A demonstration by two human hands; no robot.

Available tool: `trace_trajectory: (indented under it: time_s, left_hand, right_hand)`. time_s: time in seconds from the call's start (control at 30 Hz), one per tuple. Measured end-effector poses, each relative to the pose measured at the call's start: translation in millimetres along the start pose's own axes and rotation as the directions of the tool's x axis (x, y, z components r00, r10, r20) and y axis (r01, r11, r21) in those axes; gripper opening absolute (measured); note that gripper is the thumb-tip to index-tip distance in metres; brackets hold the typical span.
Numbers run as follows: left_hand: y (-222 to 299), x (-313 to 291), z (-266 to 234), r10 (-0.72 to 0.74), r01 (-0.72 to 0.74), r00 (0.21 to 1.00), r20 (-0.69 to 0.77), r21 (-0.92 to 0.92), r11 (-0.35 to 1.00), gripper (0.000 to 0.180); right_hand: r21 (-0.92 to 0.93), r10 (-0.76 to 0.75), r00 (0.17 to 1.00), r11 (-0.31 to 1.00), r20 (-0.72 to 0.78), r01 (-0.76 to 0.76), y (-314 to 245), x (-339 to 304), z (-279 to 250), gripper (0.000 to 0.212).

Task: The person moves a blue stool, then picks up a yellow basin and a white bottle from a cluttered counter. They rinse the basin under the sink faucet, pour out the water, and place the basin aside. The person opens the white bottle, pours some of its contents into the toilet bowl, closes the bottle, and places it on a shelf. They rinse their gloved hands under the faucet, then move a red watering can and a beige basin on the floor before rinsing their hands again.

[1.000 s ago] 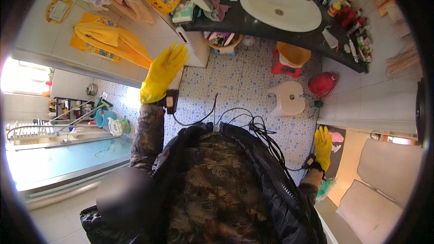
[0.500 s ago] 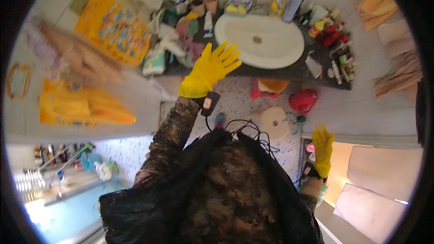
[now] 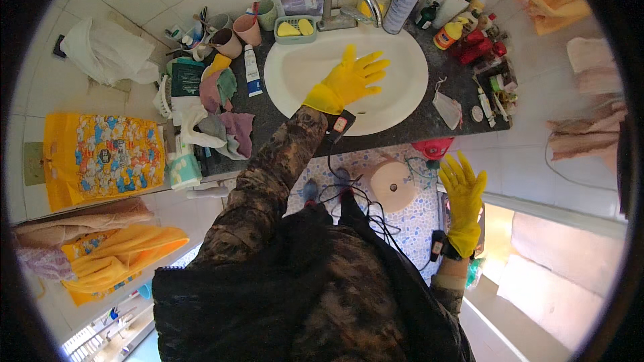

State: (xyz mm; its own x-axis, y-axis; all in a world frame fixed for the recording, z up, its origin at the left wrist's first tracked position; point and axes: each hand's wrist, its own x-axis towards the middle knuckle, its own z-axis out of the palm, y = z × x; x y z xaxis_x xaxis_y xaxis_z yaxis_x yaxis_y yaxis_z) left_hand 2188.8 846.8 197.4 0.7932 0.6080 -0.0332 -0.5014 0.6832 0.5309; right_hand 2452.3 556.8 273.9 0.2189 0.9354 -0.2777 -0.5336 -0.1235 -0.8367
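Observation:
Both of my hands wear yellow rubber gloves. My left hand is stretched over the white oval sink, fingers spread and nothing in it. Behind the basin rises a curved chrome faucet. My right hand hangs in the air to the right, below the counter edge, also open with its fingers pointing up. A small black device is strapped at each wrist. Nearest my left hand on the counter are a green soap dish with yellow pieces, a tube and a tall spray can.
Crumpled cloths and several cups crowd the counter's left side. Bottles and a mesh pouch line the right. On the floor stand a round pale stool and a red container; black cables dangle before me.
My left hand has moved from the counter's front edge to over the sink. I stand closer to the counter. My right hand stays open at the right side.

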Motion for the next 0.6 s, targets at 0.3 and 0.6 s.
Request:
trace_trajectory:
  time_s: [0.3,0.6]
  left_hand:
    - [24,80,-85,0.107,-0.230,0.971,0.212,0.950,0.213,0.054]
    - [67,125,-80,0.192,-0.189,0.981,0.001,0.200,0.961,0.041]
  right_hand:
    - [0.244,0.085,0.970,0.959,0.228,-0.141,26,148,23,0.061]
    - [0.237,0.123,0.971,0.956,0.206,-0.172,17,151,19,0.060]
